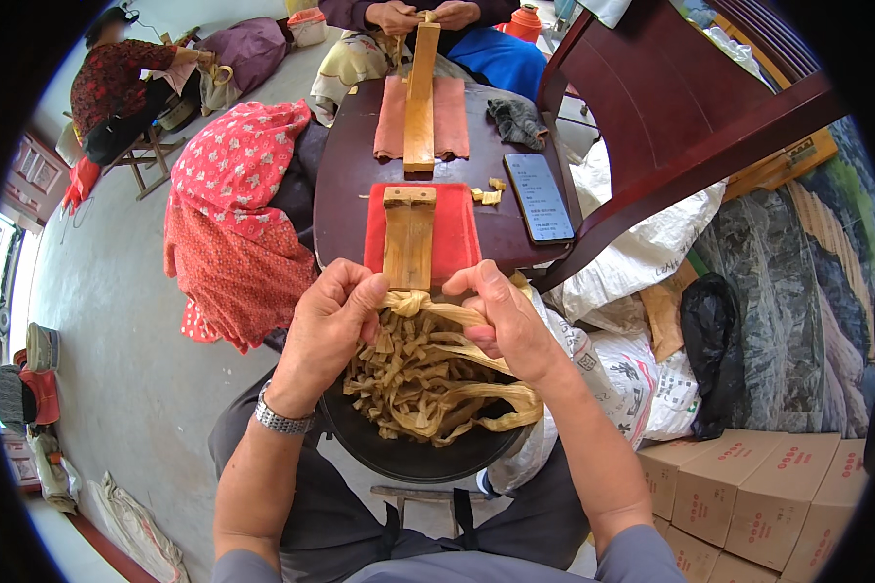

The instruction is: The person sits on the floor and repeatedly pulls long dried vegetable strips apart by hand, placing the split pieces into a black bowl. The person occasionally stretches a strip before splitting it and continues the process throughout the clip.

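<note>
My left hand (pixel 335 312) pinches one side of a pale yellow pliable strip (pixel 408 302), which has a knot in it just below the end of a small wooden stand (pixel 408 248). On the other side my right hand (pixel 504 315) holds the strip's longer end, with the index finger raised. Both hands hover over a black basin (pixel 426 470). Inside it lie many short knotted pieces (pixel 401 364) and several long loose strips (pixel 510 415). The wooden stand rests on a red folded cloth (pixel 456 229) at the table's near edge.
The dark table (pixel 343 160) also holds a second wooden stand (pixel 419 138), small yellow pieces (pixel 491 197), a lit phone (pixel 539 198) and a grey cloth (pixel 518 122). A dark red chair (pixel 671 95) leans in at right. Two people sit beyond. Cardboard boxes (pixel 729 481) stand lower right.
</note>
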Motion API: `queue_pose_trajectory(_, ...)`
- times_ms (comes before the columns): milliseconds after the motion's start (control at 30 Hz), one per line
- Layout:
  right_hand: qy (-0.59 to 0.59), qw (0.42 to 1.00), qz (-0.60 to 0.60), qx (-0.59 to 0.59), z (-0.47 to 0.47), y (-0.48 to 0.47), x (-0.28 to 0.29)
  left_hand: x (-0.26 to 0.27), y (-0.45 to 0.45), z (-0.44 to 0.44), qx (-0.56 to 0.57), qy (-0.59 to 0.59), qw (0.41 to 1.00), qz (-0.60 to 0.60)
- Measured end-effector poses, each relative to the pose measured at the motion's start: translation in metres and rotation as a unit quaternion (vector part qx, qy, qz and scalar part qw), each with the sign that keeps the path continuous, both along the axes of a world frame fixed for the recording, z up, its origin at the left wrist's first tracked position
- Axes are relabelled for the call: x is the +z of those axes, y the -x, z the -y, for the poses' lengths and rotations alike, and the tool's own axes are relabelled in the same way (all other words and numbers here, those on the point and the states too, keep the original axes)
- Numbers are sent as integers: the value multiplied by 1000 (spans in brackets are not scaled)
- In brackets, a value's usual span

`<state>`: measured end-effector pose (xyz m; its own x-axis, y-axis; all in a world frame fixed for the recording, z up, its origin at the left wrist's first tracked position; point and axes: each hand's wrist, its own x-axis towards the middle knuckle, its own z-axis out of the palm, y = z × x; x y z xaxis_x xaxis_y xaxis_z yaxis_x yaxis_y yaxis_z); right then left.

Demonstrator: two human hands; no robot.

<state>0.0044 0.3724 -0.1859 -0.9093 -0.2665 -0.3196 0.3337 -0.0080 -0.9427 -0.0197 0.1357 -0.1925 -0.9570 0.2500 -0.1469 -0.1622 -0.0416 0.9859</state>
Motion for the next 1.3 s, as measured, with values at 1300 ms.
queue_pose_trajectory(1300, -356, 766, -534, 41, 4, 15, -17, 8, 23, 25, -199, 257, 926, -191)
